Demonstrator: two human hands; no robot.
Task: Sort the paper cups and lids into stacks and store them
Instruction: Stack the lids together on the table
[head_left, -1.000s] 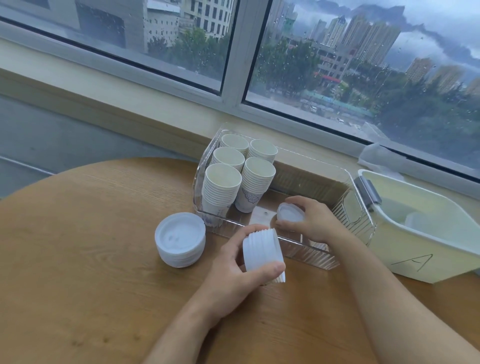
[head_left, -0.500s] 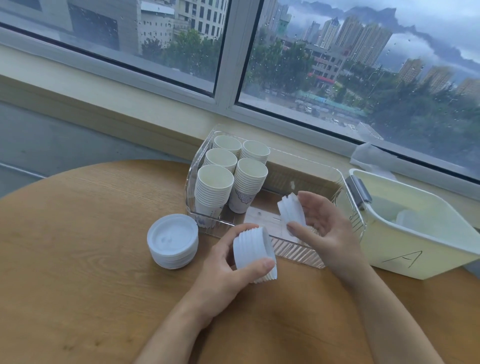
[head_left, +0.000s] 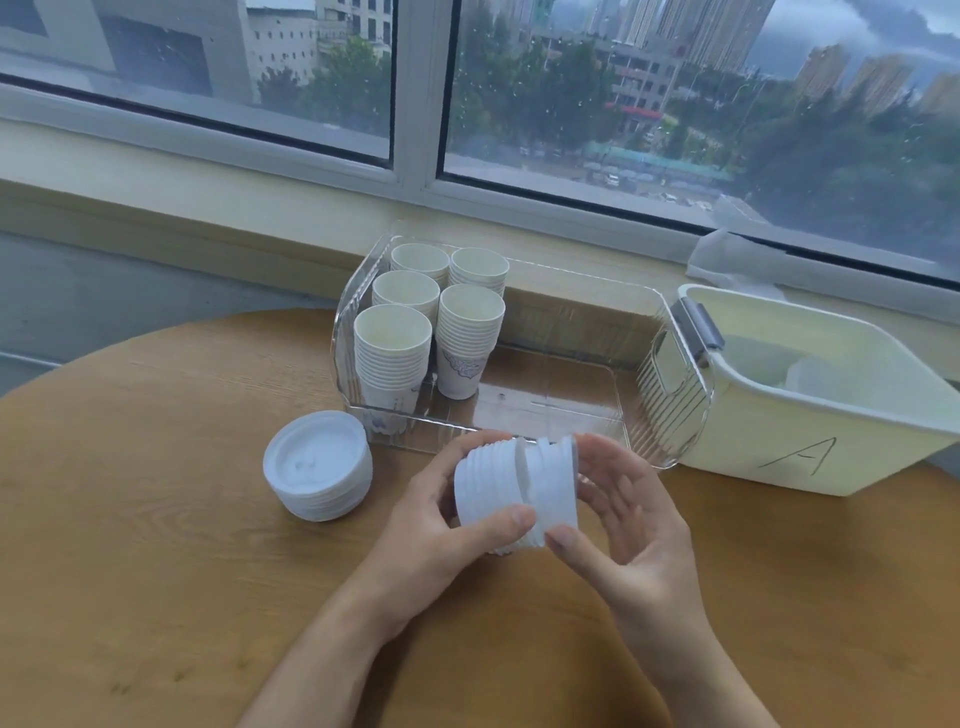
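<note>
Both hands meet at lower centre of the frame, above the wooden bench (head_left: 156, 571). The left hand (head_left: 431, 525) grips a sideways stack of white lids (head_left: 485, 486), thumb under its near edge and fingers curled over the far side. The right hand (head_left: 628, 514) holds a smaller lid stack (head_left: 556, 483), thumb below and fingers behind, its face pressed against the end of the left stack. A third lid pile (head_left: 318, 465) rests flat on the bench at left centre, just beside the clear bin (head_left: 670, 389). Inside that bin, at its left end, five upright stacks of paper cups (head_left: 470, 338) stand close together; the rest of its floor shows bare. A pale yellow tub (head_left: 831, 447) marked "A" sits touching the bin's right end, at the frame's right, below the window (head_left: 415, 93).
</note>
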